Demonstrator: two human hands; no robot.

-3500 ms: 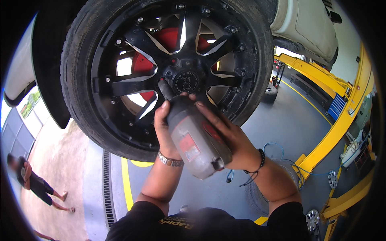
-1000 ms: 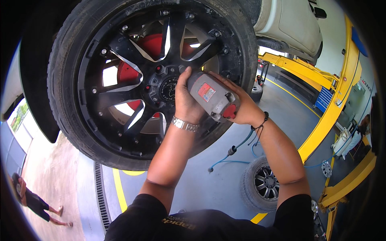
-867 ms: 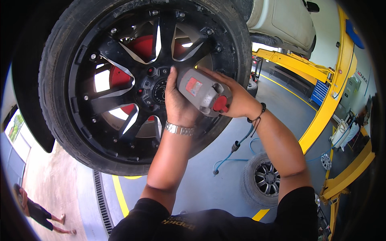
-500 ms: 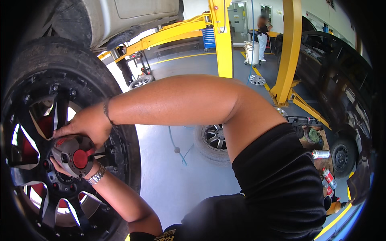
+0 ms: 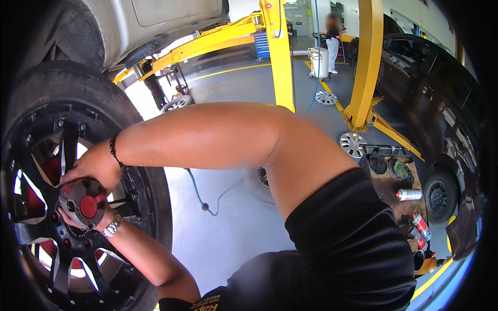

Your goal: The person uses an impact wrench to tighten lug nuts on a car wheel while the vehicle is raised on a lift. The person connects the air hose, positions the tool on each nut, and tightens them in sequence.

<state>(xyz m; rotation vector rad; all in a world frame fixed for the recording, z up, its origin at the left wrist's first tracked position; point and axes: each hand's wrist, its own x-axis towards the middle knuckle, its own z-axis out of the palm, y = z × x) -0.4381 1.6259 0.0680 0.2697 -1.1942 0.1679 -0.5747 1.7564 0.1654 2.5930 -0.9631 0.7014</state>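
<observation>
Grey, red-backed power wrench in front of black spoked wheel w/ rubber tyre — held snugly b/w bare L hand below & bare R hand above. Smooth blue-grey floor w/ thin teal hose; rm: yellow metal lift post, black car far R.

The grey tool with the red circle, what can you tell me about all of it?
The grey tool has a chunky, rounded, dark-grey body that looks hard, though whether it's metal or plastic isn't clear. Its back end faces us, with a round red part on it. The person's right hand grips it from above in the picture, and the left hand supports it from below. It sits in front of the black wheel, near the middle. Its front end is hidden.
</observation>
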